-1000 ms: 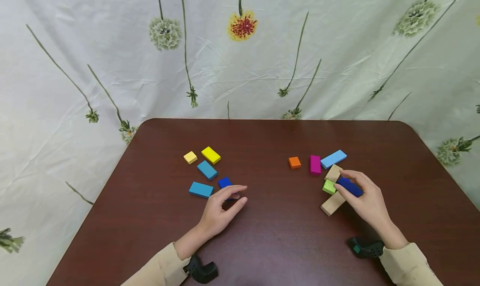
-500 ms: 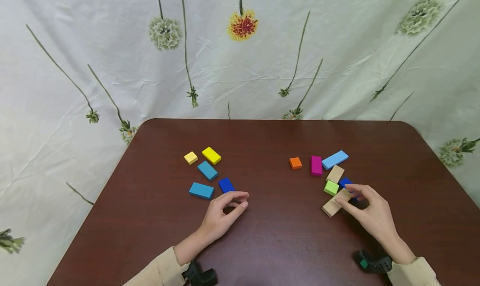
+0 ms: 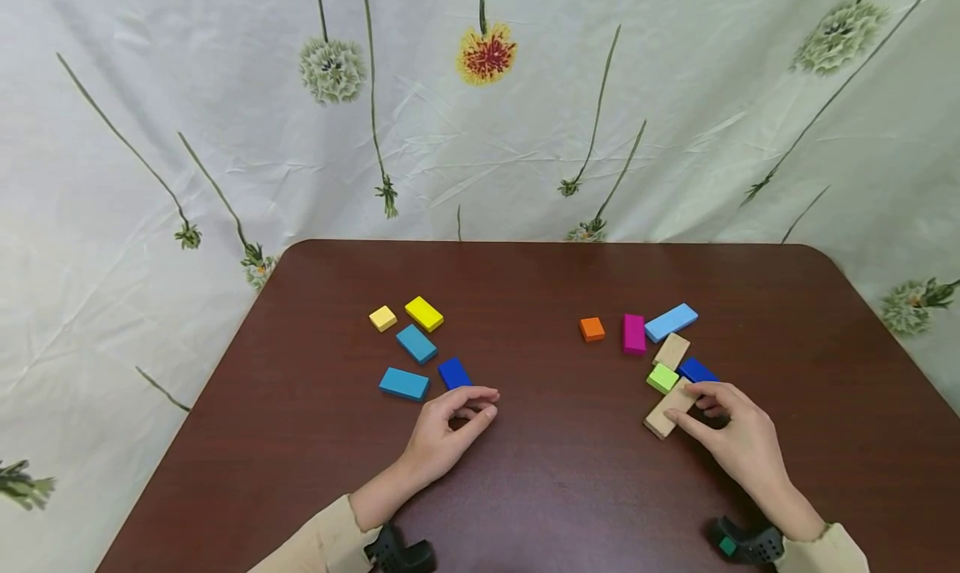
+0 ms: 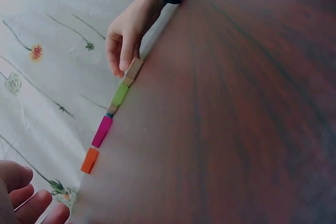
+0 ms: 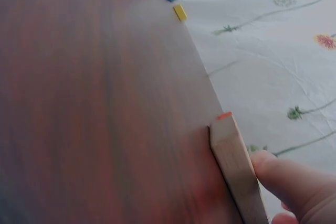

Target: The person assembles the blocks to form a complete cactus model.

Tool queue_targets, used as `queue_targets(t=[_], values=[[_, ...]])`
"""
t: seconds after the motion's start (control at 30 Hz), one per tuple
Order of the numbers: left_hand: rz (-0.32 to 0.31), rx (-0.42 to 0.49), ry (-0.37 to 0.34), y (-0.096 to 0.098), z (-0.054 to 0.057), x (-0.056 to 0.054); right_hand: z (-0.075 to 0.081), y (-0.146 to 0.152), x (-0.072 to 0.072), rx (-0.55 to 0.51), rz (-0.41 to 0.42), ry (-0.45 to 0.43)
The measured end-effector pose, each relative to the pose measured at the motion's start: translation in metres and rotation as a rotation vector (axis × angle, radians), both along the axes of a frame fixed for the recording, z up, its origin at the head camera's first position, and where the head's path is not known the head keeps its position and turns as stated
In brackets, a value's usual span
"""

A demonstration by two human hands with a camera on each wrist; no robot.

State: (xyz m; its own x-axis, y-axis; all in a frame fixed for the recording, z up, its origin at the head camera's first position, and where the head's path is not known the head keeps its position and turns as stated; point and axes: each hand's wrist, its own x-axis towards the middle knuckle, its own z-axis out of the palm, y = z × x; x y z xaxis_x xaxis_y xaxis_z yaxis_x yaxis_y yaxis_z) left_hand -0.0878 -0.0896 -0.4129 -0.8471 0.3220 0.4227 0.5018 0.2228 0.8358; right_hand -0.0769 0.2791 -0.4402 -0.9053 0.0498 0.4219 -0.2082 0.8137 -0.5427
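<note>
Head view shows the right hand (image 3: 738,435) at the right of the frame, its thumb and forefinger pinching the long wooden block (image 3: 677,398), which lies slanted on the table (image 3: 555,439). In the right wrist view the thumb sits against the block's side at the lower right; the forefinger's contact is hidden there. At the block's upper end, the green block (image 3: 662,379) is just beside it on the left and the dark blue block (image 3: 697,370) is near, partly behind the fingers; whether any of them touch I cannot tell. Farther up lies the short wooden block (image 3: 672,351).

With neighbours so close, a light grip squarely across the two long sides would serve best. If the block is to be shifted, a small, flat slide toward the lower part of the frame should spare the green one a knock; if lifted, straight up is probably safest. Too hard a squeeze near one end could swivel it.

Left of centre, the left hand (image 3: 447,435) rests with fingers loosely bent, thumb apart from them, holding nothing, just below the deep blue block (image 3: 454,373).
</note>
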Motion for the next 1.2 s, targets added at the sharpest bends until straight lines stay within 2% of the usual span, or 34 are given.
queue_targets(t=[0.6,0.9,1.13,1.2], values=[[-0.022,-0.016,-0.016,0.001,0.002,0.001,-0.007,-0.025,-0.002,-0.069,0.072,-0.036],[-0.029,-0.029,0.002,0.002,-0.001,0.0,-0.011,-0.048,-0.007,-0.067,0.17,-0.037],[-0.033,-0.061,0.043,0.001,-0.031,-0.011,-0.01,-0.074,-0.013,-0.059,0.27,-0.052],[-0.034,-0.083,0.072,0.001,-0.034,-0.013,-0.009,-0.081,-0.015,-0.06,0.297,-0.062]])
